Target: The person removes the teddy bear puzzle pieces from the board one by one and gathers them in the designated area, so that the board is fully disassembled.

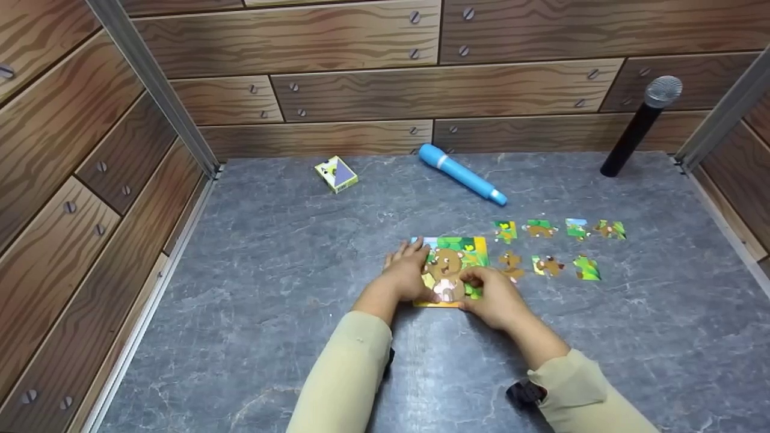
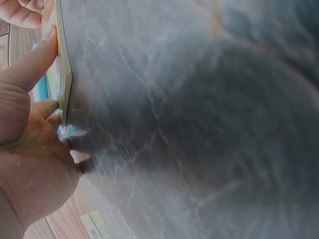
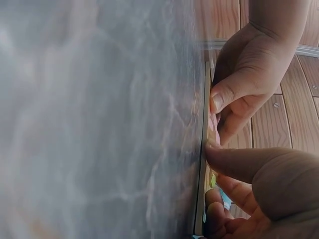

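Note:
A bear jigsaw puzzle (image 1: 445, 264) lies in its flat board on the table, its picture partly hidden by both hands. My left hand (image 1: 404, 278) rests over the board's left side, fingers spread and fairly straight, thumb on the lower part of the picture. At the lower right corner, my right hand (image 1: 494, 296) bends its fingers and thumb around a green puzzle piece (image 1: 473, 291) mostly covered by them. The right wrist view shows the right thumb (image 3: 234, 162) against the board's near edge (image 3: 203, 189). Loose puzzle pieces (image 1: 547, 264) lie right of the board.
The loose pieces form two rows, the farther one including a bear piece (image 1: 540, 228). Behind stand a blue marker-shaped stick (image 1: 463, 174), a small yellow card box (image 1: 336, 174) and an upright black microphone (image 1: 634, 135). Wood-patterned walls (image 1: 355, 42) enclose the grey marbled table (image 1: 271, 270).

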A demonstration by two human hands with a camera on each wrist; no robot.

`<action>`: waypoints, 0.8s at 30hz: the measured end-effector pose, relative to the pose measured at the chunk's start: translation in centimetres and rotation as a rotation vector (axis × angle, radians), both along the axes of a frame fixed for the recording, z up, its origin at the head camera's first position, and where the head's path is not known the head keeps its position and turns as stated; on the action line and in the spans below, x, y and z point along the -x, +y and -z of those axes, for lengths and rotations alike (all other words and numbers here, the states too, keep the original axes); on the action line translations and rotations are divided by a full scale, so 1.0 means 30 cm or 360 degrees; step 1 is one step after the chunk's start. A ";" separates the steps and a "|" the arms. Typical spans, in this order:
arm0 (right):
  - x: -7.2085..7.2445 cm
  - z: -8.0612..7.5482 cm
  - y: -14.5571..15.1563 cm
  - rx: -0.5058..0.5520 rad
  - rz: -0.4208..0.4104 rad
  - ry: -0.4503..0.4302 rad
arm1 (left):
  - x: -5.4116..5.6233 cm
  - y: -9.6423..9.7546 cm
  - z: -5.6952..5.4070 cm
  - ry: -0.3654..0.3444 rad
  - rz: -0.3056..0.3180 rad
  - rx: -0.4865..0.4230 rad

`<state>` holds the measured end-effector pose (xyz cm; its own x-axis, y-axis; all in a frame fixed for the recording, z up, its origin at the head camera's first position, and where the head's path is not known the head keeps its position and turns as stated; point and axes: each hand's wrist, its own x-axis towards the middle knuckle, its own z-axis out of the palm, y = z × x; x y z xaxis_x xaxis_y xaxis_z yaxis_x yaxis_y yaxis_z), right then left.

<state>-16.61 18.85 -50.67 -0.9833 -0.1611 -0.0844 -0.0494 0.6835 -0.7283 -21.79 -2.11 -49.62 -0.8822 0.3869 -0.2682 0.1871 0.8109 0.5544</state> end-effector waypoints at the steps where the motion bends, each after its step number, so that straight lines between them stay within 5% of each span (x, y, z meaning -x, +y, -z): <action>1: -0.001 -0.001 -0.001 0.0008 0.0003 0.0007 | -0.001 -0.001 -0.001 0.0001 -0.0002 0.0000; 24: -0.005 0.000 0.011 0.0008 -0.0057 0.0045 | 0.002 0.000 0.007 0.0011 0.0003 -0.0003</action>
<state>-16.46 19.18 -50.67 -0.9788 -0.1969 -0.0557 -0.0947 0.6772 -0.7297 -21.85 -2.11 -49.82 -0.8832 0.3893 -0.2616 0.1925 0.8095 0.5547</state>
